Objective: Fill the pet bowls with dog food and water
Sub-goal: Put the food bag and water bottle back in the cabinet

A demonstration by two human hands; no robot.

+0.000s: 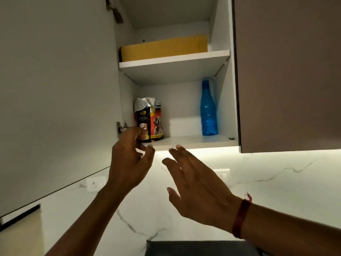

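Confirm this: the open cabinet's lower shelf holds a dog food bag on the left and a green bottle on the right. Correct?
Not quite. The head view shows the bottle is blue, not green. The dog food bag does stand on the left of the lower shelf.

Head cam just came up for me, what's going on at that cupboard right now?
A person is reaching up with both bare hands into an open wall cabinet. The left hand is at the dog food bag on the lower shelf's left side, fingers curled by its bottom corner; whether it grips yet is unclear. The right hand is open, holding nothing. A blue water bottle stands upright on the right, untouched. A yellow box lies on the upper shelf. No bowls are in view.
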